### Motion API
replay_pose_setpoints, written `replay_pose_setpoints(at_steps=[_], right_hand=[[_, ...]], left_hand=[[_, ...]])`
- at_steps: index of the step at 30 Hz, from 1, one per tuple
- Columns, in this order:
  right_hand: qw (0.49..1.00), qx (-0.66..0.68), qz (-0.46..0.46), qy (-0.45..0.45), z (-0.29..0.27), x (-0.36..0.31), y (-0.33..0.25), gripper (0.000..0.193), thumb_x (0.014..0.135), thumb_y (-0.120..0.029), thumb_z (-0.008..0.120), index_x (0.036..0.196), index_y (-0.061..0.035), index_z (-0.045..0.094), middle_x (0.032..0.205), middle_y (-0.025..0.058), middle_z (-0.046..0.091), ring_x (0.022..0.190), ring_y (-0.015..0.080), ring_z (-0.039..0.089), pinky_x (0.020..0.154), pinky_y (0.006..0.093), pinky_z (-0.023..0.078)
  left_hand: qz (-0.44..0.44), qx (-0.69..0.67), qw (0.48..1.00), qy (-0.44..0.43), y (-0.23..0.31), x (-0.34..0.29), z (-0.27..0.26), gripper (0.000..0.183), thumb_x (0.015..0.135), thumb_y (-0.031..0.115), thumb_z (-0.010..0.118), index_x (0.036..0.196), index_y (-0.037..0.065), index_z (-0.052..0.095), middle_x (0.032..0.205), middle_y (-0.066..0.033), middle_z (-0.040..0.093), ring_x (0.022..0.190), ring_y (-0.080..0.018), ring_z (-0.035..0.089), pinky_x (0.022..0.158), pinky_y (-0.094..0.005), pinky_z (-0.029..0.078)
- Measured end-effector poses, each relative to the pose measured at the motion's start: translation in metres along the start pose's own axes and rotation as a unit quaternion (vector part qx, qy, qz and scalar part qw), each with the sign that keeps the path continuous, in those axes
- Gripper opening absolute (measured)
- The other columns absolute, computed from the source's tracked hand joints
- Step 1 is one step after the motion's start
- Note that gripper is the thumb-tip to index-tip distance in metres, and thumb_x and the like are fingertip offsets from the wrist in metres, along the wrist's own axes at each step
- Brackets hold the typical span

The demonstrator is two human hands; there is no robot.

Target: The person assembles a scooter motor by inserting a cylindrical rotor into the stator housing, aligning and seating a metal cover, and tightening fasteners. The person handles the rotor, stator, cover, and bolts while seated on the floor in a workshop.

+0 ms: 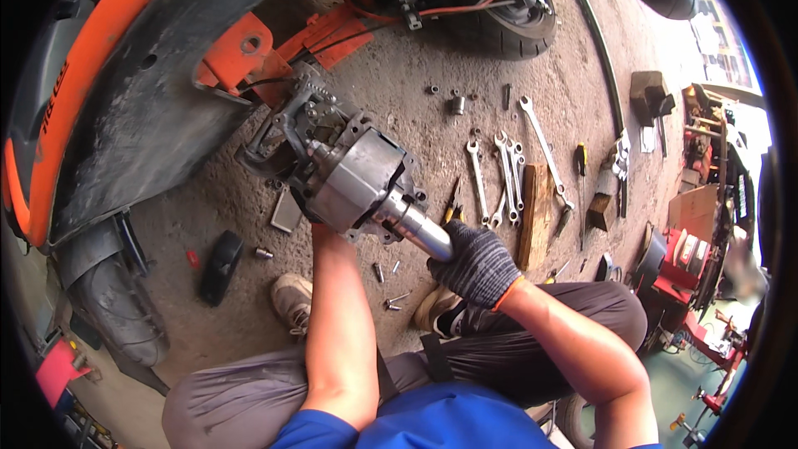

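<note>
A grey metal engine part (353, 175) with a round housing and a shiny steel shaft (413, 224) hangs from the underside of an orange and black scooter (125, 91). My right hand (478, 262), in a dark knit glove with an orange cuff, is closed around the free end of the shaft. My left hand is hidden behind the housing; only its forearm (337, 316) shows, reaching up to the housing's lower side. I cannot tell what the left hand holds.
Several wrenches (503, 175) lie on the concrete floor beside a wooden block (536, 216). Loose bolts (391, 283), a socket (457, 105) and a black part (220, 266) lie about. A wheel (515, 21) stands behind. Red tool boxes (690, 258) crowd the right.
</note>
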State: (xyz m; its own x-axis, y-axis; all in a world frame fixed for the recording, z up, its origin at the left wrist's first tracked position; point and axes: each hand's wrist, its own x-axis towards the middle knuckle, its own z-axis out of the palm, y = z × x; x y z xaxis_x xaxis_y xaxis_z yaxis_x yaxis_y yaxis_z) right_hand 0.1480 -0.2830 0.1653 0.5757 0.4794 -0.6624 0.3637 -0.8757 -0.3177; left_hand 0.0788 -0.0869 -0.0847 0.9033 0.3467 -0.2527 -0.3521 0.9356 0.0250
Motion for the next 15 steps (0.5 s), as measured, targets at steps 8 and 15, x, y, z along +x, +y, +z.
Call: replay_pose_setpoints(at_steps=[8, 15], right_hand=[[0.996, 0.067, -0.027, -0.047, -0.01, -0.001, 0.0, 0.044, 0.078, -0.029, 0.078, 0.109, -0.0009, 0.066, 0.086, 0.0262, 0.07, 0.086, 0.0406, 0.072, 0.078, 0.0451, 0.056], [0.997, 0.053, -0.039, -0.045, -0.002, -0.002, -0.002, 0.042, 0.079, -0.029, 0.077, 0.109, -0.0026, 0.064, 0.083, 0.0256, 0.07, 0.083, 0.0429, 0.071, 0.074, 0.0475, 0.056]], left_hand=[[0.048, 0.06, 0.995, -0.064, 0.008, -0.007, 0.016, 0.055, 0.105, 0.042, 0.045, 0.145, 0.005, 0.046, 0.15, -0.0117, 0.046, 0.136, -0.0264, 0.045, 0.116, -0.0432, 0.034], [0.123, 0.241, 0.962, -0.022, 0.013, -0.013, 0.033, 0.045, 0.099, 0.037, 0.053, 0.132, 0.006, 0.054, 0.137, -0.0109, 0.054, 0.124, -0.025, 0.053, 0.107, -0.0418, 0.04]])
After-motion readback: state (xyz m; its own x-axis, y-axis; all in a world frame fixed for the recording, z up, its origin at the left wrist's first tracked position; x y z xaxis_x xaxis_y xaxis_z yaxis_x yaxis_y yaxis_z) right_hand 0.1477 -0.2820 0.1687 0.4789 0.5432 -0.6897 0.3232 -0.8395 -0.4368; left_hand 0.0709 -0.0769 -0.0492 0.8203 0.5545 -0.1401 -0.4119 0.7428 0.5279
